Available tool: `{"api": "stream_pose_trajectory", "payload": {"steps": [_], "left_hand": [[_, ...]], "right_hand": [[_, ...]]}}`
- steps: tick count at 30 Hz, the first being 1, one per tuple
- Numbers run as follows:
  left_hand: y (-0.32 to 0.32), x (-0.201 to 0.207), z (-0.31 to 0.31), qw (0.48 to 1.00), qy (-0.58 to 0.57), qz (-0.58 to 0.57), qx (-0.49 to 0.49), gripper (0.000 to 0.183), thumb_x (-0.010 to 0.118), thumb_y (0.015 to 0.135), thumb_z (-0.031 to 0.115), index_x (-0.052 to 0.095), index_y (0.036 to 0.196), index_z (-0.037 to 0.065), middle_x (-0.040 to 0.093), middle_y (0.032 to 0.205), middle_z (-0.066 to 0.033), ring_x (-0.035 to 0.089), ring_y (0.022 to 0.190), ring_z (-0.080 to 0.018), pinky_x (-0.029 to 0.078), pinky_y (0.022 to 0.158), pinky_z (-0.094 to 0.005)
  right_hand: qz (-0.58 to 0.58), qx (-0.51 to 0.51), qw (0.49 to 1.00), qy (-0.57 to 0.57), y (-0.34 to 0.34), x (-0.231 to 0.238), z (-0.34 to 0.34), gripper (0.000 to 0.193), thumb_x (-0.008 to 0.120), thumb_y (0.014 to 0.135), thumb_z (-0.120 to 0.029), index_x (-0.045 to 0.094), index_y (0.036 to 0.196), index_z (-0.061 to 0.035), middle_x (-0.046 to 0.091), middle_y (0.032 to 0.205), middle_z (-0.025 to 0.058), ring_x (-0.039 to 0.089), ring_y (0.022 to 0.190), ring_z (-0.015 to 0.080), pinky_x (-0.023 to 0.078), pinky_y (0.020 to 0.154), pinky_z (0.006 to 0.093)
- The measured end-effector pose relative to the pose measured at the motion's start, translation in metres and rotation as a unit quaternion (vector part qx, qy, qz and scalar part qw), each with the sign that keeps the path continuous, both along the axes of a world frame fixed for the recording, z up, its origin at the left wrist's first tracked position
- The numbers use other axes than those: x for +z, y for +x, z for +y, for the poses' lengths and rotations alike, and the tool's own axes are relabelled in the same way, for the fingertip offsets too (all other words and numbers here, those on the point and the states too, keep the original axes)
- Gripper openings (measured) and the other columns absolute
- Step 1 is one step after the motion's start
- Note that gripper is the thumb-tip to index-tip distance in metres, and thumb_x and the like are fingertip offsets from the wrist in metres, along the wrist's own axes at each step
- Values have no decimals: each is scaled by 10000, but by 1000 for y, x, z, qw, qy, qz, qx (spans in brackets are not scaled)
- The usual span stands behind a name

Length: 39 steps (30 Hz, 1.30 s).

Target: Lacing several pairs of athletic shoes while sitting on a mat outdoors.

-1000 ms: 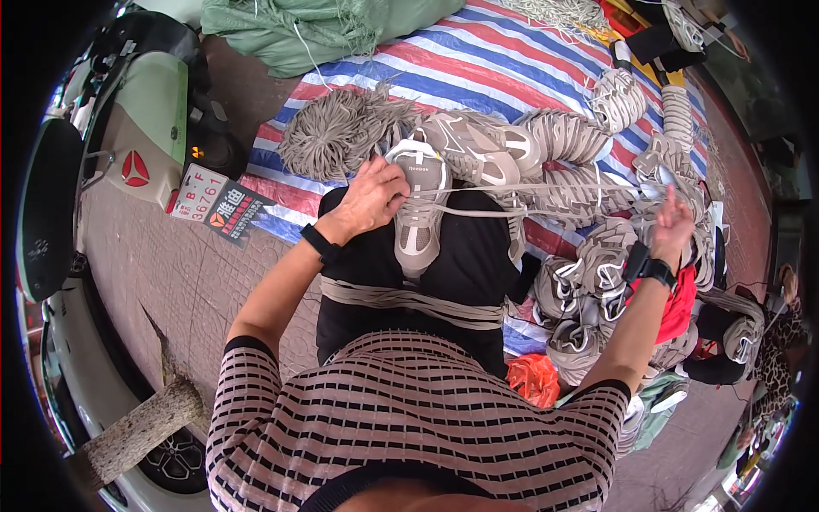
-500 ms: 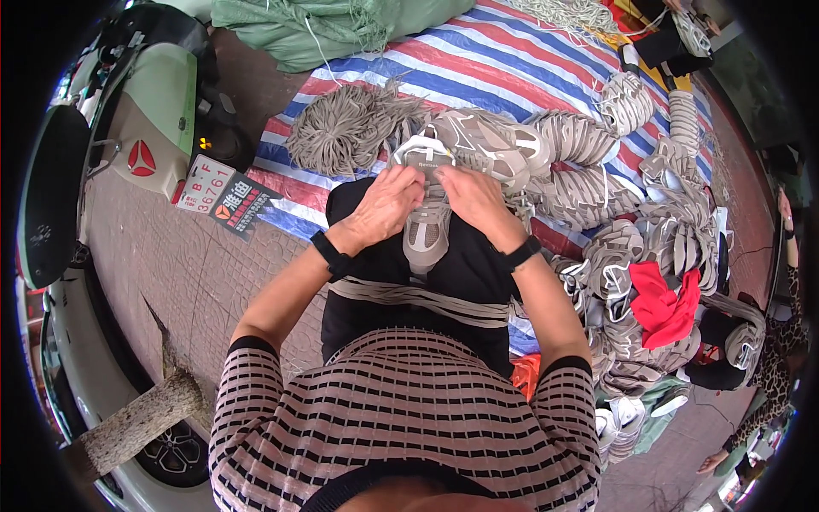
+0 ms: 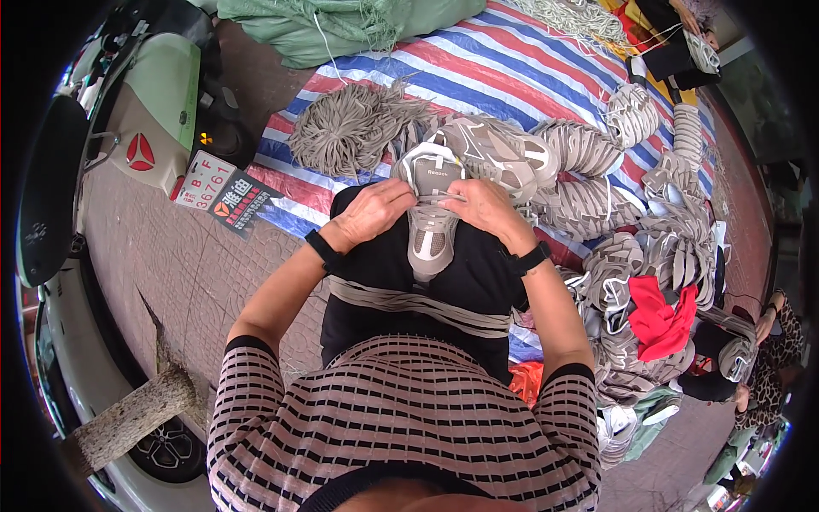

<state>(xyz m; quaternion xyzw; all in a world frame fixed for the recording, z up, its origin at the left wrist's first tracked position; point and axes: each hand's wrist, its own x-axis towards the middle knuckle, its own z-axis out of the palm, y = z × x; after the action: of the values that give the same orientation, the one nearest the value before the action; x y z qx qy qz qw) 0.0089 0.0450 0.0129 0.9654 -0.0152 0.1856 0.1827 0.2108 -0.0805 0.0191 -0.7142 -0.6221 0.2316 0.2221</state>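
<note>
A grey-beige sneaker upper (image 3: 431,249) lies over my lap, toe toward me, with its padded tongue (image 3: 437,173) standing up at the far end. My left hand (image 3: 374,213) is closed at the left eyelet edge, its fingers pinching a shoelace. On the opposite edge my right hand (image 3: 488,209) pinches the shoelace between thumb and forefinger beside the tongue. The lace is thin and partly hidden by the fingers. A bundle of flat grey laces (image 3: 418,305) lies across my thighs. Just beyond the shoe rest more sneaker uppers (image 3: 499,154).
A heap of grey laces (image 3: 341,128) lies on a striped tarp (image 3: 478,55). Stacked uppers (image 3: 589,196) and a red cloth (image 3: 661,317) are on the right. A green sack (image 3: 341,30) is at the back, a scooter (image 3: 158,111) left. Other people (image 3: 768,358) sit at right.
My hands have moved apart from over the shoe's middle toward its two edges, uncovering the tongue and lacing. At the right, another person has leaned further into view.
</note>
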Motion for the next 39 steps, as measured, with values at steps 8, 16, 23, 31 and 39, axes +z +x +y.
{"api": "stream_pose_trajectory", "payload": {"steps": [8, 16, 23, 31, 39], "left_hand": [[11, 4, -15, 973, -59, 46, 217, 209, 561, 740, -3, 415, 884, 36, 506, 798, -158, 558, 678, -383, 464, 561, -446], [3, 9, -10, 986, -89, 64, 128, 234, 568, 753, -8, 492, 968, 51, 546, 859, -124, 585, 734, -357, 482, 606, -433], [4, 1, -11, 991, -50, 58, 111, 149, 585, 787, 26, 524, 921, 49, 538, 840, -120, 584, 732, -344, 493, 599, -407], [10, 0, -27, 974, -44, 110, 192, 142, 562, 775, 39, 447, 858, 22, 544, 805, -152, 585, 713, -350, 481, 579, -428], [7, 19, -16, 987, -53, 99, 115, 300, 599, 760, 39, 524, 1050, 64, 557, 899, -124, 595, 791, -330, 504, 627, -397]], "right_hand": [[107, -65, 991, -44, -5, -6, 8, 299, 644, 781, -355, 633, 741, -59, 594, 634, 137, 595, 632, 325, 440, 574, 413], [169, -70, 983, -18, -3, -20, 10, 335, 648, 786, -383, 622, 709, -58, 571, 592, 117, 570, 556, 281, 420, 524, 378], [185, -66, 980, -37, -3, -24, 12, 368, 633, 795, -407, 597, 682, -58, 550, 572, 109, 537, 525, 281, 401, 502, 382], [138, -51, 989, -27, -3, -17, 10, 359, 628, 796, -401, 592, 685, -61, 561, 588, 119, 557, 550, 299, 408, 510, 394], [159, -38, 986, -37, 0, -19, 10, 349, 621, 802, -385, 591, 690, -56, 578, 607, 130, 574, 587, 325, 421, 532, 410]]}}
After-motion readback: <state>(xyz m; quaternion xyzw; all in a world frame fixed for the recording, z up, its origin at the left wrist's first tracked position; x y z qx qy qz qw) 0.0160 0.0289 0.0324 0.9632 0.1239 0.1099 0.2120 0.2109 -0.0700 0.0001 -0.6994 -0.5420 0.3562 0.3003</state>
